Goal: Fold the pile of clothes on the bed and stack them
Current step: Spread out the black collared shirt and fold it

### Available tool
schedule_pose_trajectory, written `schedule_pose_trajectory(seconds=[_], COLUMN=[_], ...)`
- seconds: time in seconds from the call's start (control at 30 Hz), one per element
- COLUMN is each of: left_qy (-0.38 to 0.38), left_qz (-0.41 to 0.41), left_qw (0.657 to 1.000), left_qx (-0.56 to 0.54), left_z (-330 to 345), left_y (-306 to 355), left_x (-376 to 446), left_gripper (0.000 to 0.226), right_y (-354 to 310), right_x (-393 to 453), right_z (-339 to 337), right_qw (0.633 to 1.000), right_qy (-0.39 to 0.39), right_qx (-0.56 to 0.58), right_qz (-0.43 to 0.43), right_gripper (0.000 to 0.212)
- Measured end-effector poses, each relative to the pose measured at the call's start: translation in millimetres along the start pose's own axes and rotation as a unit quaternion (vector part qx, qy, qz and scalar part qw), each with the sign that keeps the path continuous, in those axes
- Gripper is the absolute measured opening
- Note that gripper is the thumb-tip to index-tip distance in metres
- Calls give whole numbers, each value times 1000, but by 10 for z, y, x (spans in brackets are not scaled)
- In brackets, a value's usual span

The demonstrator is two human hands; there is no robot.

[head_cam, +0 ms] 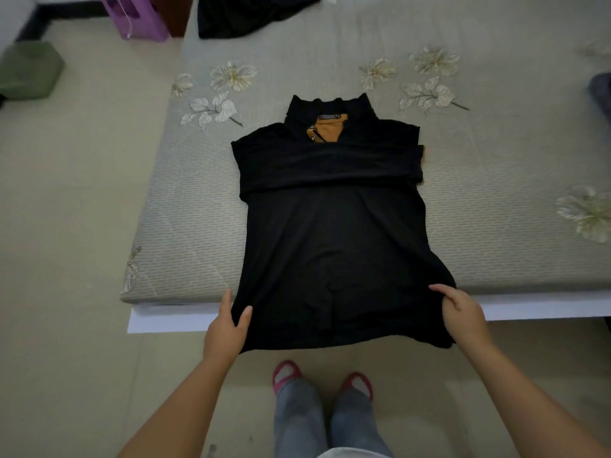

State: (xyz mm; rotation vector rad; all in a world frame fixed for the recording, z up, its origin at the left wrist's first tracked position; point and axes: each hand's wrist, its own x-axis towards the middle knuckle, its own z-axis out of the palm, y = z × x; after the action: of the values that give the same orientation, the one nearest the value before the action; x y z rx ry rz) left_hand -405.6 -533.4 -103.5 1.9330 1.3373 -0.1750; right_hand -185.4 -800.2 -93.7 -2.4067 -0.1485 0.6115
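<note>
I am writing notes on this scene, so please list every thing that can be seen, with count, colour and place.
black garment: one, black with an orange inner collar, flat on the bed, hem over the near edge
bed: one, grey-green with pale flowers, centre
dark clothes: one heap, black, far end of the bed
stool: one, purple, floor at top left
cushion: one, green, far left
left hand: grips the hem's left corner
right hand: grips the hem's right corner
slippers: two, pink, floor

Black top (330, 233) with mustard-orange inside the collar, spread on a grey-green bedcover (496, 160) printed with cream flowers; purple stool (135, 14) far left, pink slippers (287, 371) near.
</note>
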Motion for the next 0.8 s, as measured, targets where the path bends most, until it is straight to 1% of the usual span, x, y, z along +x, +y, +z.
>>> schedule_pose_trajectory(seconds=[0.03,0.07,0.1,0.17,0.2,0.23,0.3,0.37,0.43,0.5,0.53,0.67,0.8], left_qy=[-3,-4,-5,-3,-2,-1,0,0,-1,-2,-2,3,7], left_qz=[3,3,1,0,2,5,11,16,17,15,14,10,2], left_qw=[1000,1000,1000,1000,1000,1000,1000,1000,999,999,999,998,998], left_qx=[4,5,4,4,7,10,14,22,34,44,49,59,56], left_z=[-17,-35,-53,-93,-113,-132,-170,-201,-221,-229,-230,-227,-206], left_y=[2,6,16,44,58,73,102,126,146,168,175,169,149], left_x=[-8,-13,-19,-33,-39,-43,-54,-62,-70,-78,-80,-83,-71], left_gripper=[60,59,59,60,60,61,61,61,61,61,61,61,62], right_y=[-2,10,25,46,47,45,43,52,72,65,60,99,261], right_x=[2,6,12,-1,-14,-25,-36,-31,-18,-13,-15,-26,-53], right_z=[-14,-33,-59,-130,-169,-207,-286,-339,-351,-351,-349,-386,-455], right_qw=[999,994,986,959,944,933,923,917,925,950,959,971,986], right_qy=[-19,-44,-75,-138,-165,-187,-219,-227,-203,-181,-177,-190,-143], right_qx=[-47,-95,-145,-239,-275,-294,-299,-302,-275,-197,-159,-65,27], right_qz=[-16,-33,-46,-64,-77,-89,-103,-129,-165,-161,-153,-131,-76], right_gripper=[32,38,47,64,68,71,73,67,49,33,29,24,19])
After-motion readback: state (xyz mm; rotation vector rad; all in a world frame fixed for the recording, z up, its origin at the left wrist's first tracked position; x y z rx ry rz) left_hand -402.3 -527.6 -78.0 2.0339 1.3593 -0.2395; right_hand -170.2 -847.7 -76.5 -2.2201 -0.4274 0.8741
